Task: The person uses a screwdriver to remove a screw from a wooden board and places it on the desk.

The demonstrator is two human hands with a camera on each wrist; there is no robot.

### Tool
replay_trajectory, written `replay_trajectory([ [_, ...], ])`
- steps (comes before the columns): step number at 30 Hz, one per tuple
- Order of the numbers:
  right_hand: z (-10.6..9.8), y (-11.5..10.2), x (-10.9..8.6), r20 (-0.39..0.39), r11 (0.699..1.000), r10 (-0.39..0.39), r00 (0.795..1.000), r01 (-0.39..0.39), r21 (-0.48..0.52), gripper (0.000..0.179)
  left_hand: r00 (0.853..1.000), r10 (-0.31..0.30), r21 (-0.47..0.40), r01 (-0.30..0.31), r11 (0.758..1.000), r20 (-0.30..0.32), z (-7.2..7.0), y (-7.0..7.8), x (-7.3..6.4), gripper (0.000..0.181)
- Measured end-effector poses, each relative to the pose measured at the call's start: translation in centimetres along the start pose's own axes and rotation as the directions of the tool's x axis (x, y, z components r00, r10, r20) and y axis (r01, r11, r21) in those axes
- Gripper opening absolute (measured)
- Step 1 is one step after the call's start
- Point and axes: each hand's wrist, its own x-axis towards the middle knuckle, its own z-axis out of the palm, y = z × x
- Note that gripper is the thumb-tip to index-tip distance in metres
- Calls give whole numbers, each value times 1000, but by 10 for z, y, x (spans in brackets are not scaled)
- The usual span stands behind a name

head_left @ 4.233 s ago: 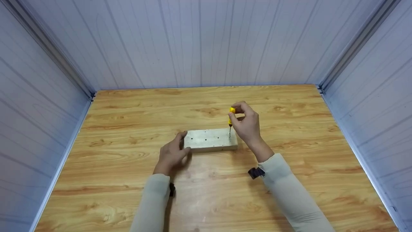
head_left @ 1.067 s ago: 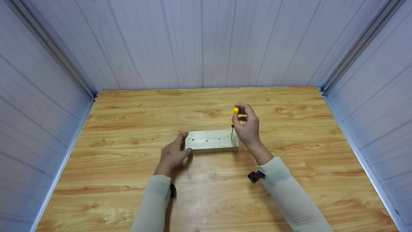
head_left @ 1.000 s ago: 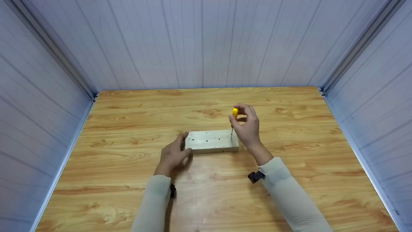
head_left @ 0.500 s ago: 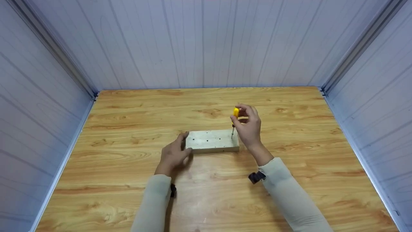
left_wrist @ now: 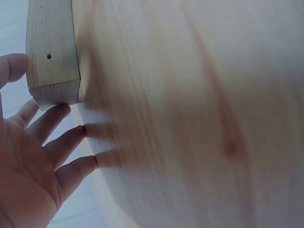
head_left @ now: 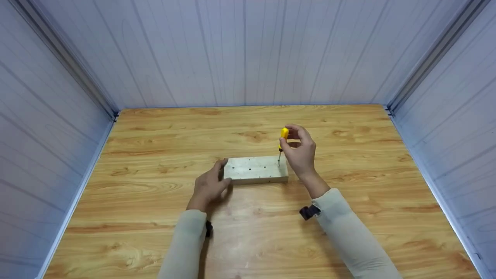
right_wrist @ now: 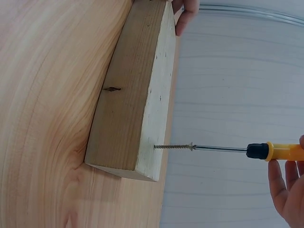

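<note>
A pale wooden block (head_left: 255, 170) with several small holes in its top lies on the wood-grain table. At its left end my left hand (head_left: 209, 188) grips it, thumb on the near side and a finger at the far corner; other fingertips touch the table in the left wrist view. Near the block's right end a long screw (right_wrist: 173, 147) stands upright, its point in the wood and most of its thread showing. My right hand (head_left: 301, 155) holds a screwdriver (right_wrist: 280, 151) by its yellow handle, thumb and fingers around it. The screwdriver's tip meets the screw head.
The table (head_left: 155, 143) is bounded by a pale panel wall (head_left: 248, 54) at the back and by side walls at left and right. A dark strap device (head_left: 310, 212) sits on the right wrist, and another dark device (head_left: 209, 229) on the left.
My right fingers have shifted on the screwdriver handle, and its tilt varies slightly. The screw still stands in the same spot. My left hand keeps its hold on the block.
</note>
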Motion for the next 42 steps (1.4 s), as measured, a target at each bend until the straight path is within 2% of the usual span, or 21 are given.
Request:
replay_trajectory([
  [7,-2,-7,3,23,999,25,999,-26,26,31,1000,-26,-4,26,1000,6,1,0,1,58],
  [13,-8,-33,6,39,997,20,999,-23,73,27,999,-39,-16,39,999,11,1,1,1,57],
  [16,-11,-38,8,42,996,24,999,-27,87,27,998,-54,-22,54,998,15,2,1,1,58],
  [23,-19,-40,12,49,995,43,998,-48,93,28,998,-53,-32,54,998,19,4,0,1,59],
  [32,-30,-38,18,46,998,63,997,-64,19,31,1000,-10,-7,10,1000,-1,2,-1,0,59],
  [42,-41,-32,21,55,995,100,993,-98,-31,30,1000,-7,-11,7,1000,-3,2,-1,1,58],
])
